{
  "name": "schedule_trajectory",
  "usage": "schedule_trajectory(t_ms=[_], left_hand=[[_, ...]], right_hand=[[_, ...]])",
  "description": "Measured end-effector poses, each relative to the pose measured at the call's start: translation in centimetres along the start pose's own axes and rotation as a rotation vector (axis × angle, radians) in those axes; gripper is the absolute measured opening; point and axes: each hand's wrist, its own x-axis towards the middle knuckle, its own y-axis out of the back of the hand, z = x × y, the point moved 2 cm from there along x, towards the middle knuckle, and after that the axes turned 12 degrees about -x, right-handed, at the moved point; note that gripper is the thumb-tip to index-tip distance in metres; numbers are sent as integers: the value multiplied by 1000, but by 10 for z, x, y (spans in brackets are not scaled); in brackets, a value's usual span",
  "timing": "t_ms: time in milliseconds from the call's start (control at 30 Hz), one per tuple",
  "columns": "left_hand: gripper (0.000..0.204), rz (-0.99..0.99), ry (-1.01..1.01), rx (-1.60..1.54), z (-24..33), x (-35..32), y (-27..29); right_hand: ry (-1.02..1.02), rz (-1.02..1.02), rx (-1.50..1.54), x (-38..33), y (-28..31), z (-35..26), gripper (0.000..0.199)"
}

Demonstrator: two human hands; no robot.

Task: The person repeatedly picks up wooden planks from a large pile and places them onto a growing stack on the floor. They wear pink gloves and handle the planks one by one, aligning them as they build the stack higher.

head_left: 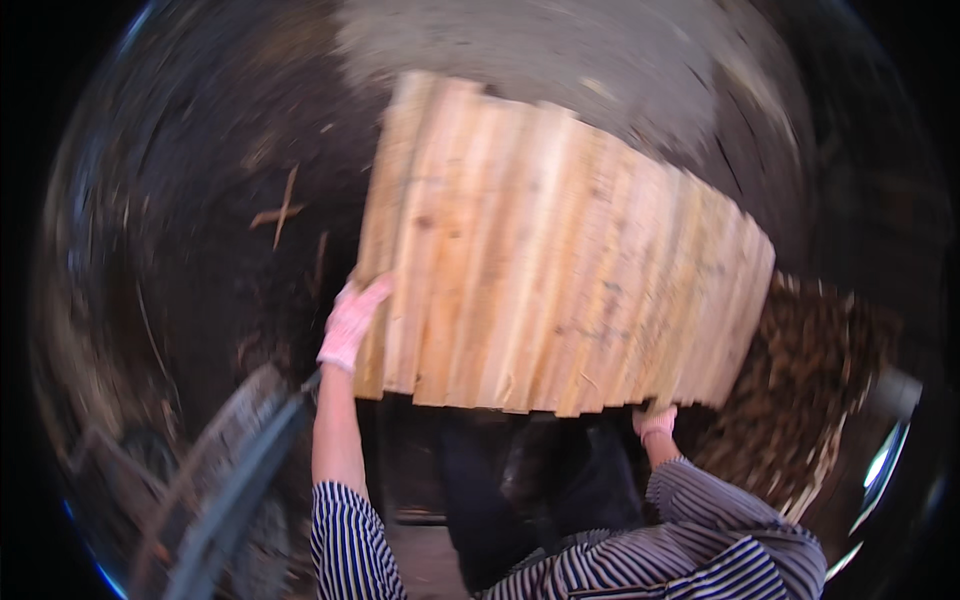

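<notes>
A wide panel of pale wooden strips (560, 260), laid side by side with uneven ends, is held up in front of me. My left hand (352, 318), in a pink and white glove, grips its left edge near the lower corner, with the fingers on the wood. At the near edge, toward the right, my right hand (656, 421) in a similar glove holds the panel from below. Most of the right fingers are hidden under the wood.
To the right lies a heap of small brown wood pieces (790, 370). A blue-grey metal bar (240, 490) runs along the lower left. Thin wood slivers (280, 213) lie crossed on the dark floor, and a grey patch of ground (560, 50) is beyond the panel.
</notes>
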Motion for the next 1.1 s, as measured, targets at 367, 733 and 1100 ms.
schedule_trajectory(t_ms=[367,733,1100], left_hand=[[83,182,91,241,-4,-11,4],[94,79,131,184,0,-15,-6],[102,-32,-116,623,9,-7,-70]], right_hand=[[-370,-86,989,-6,2,9,53],[-939,-438,2584,17,-21,-1,84],[-974,-351,2652,-42,-13,39,91]])
